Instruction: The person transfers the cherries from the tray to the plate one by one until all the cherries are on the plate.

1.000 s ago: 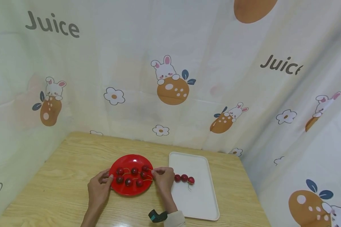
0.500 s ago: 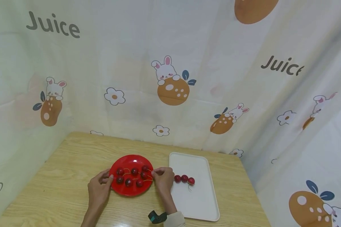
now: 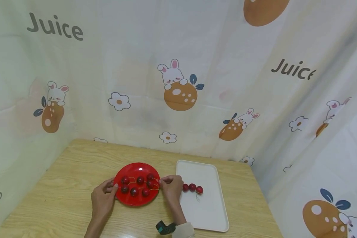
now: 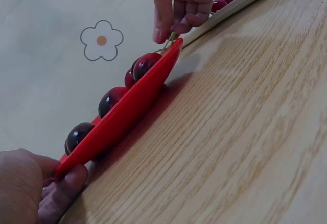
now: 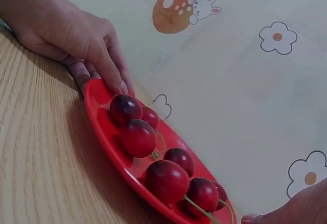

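A round red plate (image 3: 134,200) with several dark red cherries (image 3: 134,191) on it lies between the two hands. My left hand (image 3: 102,197) grips its left rim, thumb on top and fingers underneath, as the left wrist view shows. At the opposite rim is my right hand (image 3: 172,190); its thumb and forefinger pinch green cherry stems (image 4: 171,40) just over the edge. The cherries on these stems rest on the plate. In the right wrist view only part of the right hand (image 5: 294,208) shows, at the lower right corner.
Right of the plate a white rectangular tray (image 3: 205,211) stands on the wooden table (image 3: 92,155). A short row of cherries (image 3: 192,187) lies on it, partly behind the right hand. A printed curtain (image 3: 137,66) rises along the table's back and sides.
Both hands and the plate hold nearly the same position. The whole head view has shifted very slightly.
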`<state>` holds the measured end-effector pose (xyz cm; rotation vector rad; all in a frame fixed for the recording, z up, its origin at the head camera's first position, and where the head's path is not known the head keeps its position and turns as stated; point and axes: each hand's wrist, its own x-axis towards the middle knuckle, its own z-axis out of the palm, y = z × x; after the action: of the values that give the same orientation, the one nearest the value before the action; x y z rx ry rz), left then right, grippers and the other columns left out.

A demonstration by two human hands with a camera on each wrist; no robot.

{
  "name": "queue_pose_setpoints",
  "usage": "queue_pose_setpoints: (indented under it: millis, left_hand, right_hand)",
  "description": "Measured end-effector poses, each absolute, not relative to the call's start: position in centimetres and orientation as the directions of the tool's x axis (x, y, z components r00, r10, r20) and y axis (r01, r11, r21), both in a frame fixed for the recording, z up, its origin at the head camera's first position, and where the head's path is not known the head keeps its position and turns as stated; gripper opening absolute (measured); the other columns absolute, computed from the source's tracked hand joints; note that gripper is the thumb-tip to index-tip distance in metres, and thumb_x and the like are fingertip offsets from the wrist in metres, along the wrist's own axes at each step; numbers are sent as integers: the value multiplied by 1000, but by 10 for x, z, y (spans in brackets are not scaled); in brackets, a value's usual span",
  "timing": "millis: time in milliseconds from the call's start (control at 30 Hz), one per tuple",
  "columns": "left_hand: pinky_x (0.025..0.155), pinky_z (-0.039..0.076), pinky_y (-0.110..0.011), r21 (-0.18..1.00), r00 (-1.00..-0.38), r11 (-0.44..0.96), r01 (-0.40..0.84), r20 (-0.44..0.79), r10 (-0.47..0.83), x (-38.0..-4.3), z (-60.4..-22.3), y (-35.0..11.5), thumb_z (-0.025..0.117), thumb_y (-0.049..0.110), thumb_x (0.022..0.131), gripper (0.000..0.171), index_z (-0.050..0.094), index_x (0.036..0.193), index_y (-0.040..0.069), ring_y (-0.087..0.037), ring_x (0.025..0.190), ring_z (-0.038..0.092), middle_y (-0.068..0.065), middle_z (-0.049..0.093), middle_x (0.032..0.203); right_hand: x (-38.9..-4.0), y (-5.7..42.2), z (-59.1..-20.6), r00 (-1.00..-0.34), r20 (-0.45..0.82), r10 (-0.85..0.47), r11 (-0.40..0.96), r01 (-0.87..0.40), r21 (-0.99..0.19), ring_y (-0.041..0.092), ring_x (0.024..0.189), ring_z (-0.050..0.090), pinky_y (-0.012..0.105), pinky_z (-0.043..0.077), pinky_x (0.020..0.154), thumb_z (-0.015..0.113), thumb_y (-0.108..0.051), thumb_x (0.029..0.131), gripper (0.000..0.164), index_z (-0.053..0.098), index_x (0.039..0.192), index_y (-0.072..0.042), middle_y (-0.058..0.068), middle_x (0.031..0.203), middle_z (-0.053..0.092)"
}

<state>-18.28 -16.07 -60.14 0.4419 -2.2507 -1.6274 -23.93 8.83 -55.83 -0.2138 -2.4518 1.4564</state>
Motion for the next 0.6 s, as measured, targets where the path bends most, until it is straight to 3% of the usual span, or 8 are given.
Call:
queue_pose_setpoints:
  millis: [300,600]
  left_hand:
    - [64,53,-14,944,-894,326,-49,104,-435,-184,-603,-160,73,8,103,32,74,134,-1,7,77,67,-23,80,113]
    - [63,55,-14,944,-897,325,-65,87,-434,-184,-602,-161,72,8,104,33,74,135,-2,9,77,66,-24,80,115]
  right_hand:
    - [-236,97,-547,-948,140,285,443,0,-897,7,64,65,20,51,63,90,0,83,7,86,80,-4,9,73,80]
    - [-231,111,-527,-938,130,322,380,3,-925,12,61,70,18,51,57,89,1,86,5,85,83,0,14,76,81]
